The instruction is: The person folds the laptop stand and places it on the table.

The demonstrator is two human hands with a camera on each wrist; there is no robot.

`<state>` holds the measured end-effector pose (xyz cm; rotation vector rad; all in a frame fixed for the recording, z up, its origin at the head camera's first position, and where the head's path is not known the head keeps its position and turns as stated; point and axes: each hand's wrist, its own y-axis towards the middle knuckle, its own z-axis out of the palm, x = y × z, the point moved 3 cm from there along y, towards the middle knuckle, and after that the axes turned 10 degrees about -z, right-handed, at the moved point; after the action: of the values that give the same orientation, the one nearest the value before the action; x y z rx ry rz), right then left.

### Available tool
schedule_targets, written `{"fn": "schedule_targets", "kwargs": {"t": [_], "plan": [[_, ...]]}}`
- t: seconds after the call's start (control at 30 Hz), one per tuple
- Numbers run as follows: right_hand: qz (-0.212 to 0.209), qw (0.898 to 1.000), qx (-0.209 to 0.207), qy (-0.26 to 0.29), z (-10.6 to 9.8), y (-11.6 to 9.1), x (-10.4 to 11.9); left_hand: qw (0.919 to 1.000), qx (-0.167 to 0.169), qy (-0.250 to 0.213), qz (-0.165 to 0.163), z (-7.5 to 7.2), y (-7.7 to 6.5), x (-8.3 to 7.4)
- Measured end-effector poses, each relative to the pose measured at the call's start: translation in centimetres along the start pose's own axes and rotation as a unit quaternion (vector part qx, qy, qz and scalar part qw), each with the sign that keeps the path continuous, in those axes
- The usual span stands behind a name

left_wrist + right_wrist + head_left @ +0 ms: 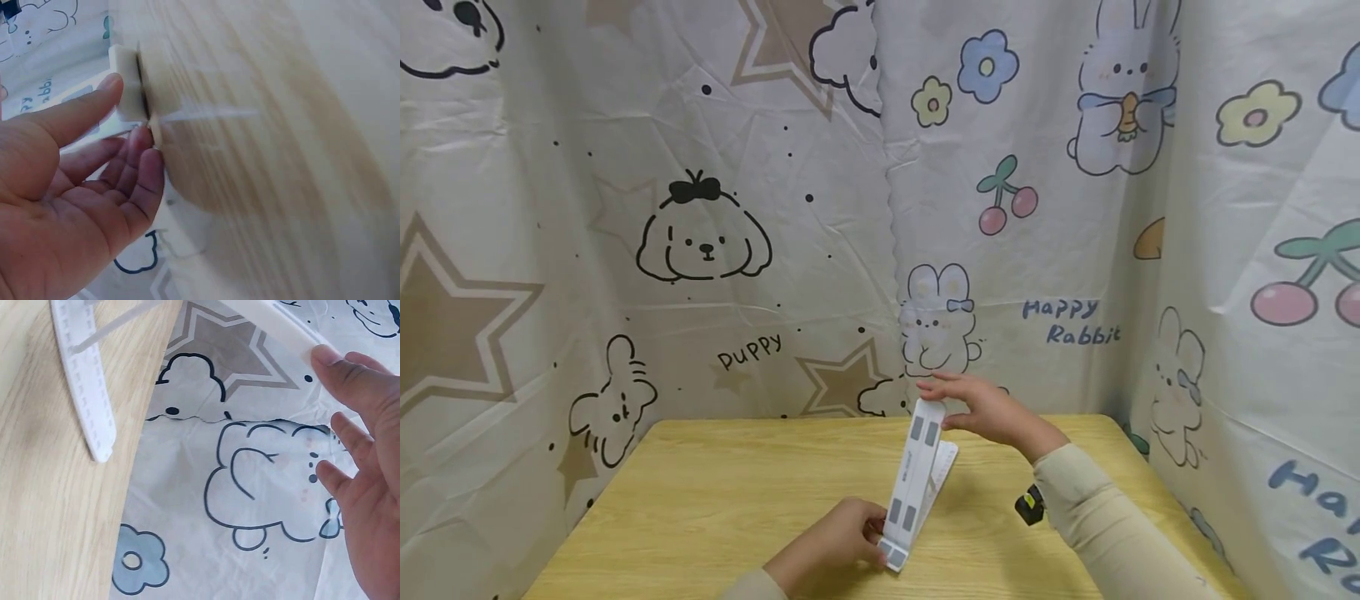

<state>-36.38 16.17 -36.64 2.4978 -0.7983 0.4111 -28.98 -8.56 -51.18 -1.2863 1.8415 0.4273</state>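
A white folding laptop stand (913, 475) with grey pads stands tilted above the wooden table, its arms spread apart. My left hand (846, 533) grips the lower end, where a short lip sticks out. In the left wrist view the thumb of that hand (81, 194) presses on the lip, with the other fingers curled beneath. At the raised end, my right hand (988, 408) pinches the tip between thumb and forefinger. The right wrist view shows the stand's perforated bar (87, 394) near the tabletop and a thin strut joined to it.
A small black object with a yellow-green patch (1030, 504) is beside the right sleeve, partly hidden by it. The wooden table (722, 475) ends at a printed curtain (820, 250) behind, and more curtain hangs at both sides.
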Motion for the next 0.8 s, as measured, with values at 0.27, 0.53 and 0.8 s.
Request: {"fn": "schedule_targets", "kwargs": {"t": [0.27,0.53,0.8], "plan": [[-0.004,1.0,0.01,0.016,0.0,0.1,0.1,0.9954,-0.078,0.009,-0.055,1.9,-0.9,-2.0],[0.016,0.999,0.0,0.036,-0.3,-0.5,-0.1,0.9803,-0.162,0.104,-0.045,3.0,-1.5,-3.0],[0.058,0.997,-0.018,0.046,-1.0,-2.0,0.0,0.9868,-0.099,0.123,-0.037,1.8,-0.6,-2.0]]}}
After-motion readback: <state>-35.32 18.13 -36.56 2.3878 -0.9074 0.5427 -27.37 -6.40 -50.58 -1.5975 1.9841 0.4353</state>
